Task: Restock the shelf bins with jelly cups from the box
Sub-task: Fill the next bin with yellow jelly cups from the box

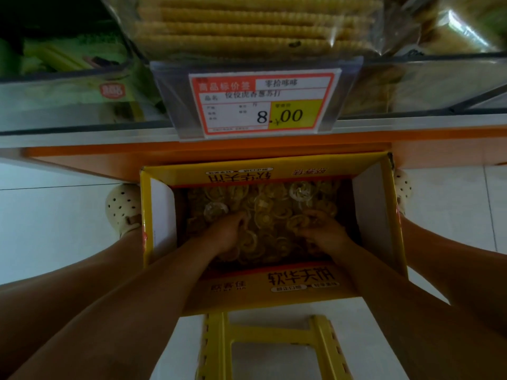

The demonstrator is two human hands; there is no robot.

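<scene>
Stool: one yellow plastic stool sits nearest, at the bottom edge, just behind the box.
Box: one open yellow cardboard box stands on the white floor between two cream perforated clogs.
Jelly cups: loose jelly cups fill the bottom of the box, too many and too dim to count.
Left hand: left hand reaches into the box, fingers curled down onto the cups; whether it grips any, I cannot tell.
Right hand: right hand lies in the box too, fingers bent around a few cups.
Shelf: an orange-edged shelf overhangs the far side of the box.
Price tag: one price tag reads 8.00.
Bins: clear bins above hold bagged crackers.
</scene>
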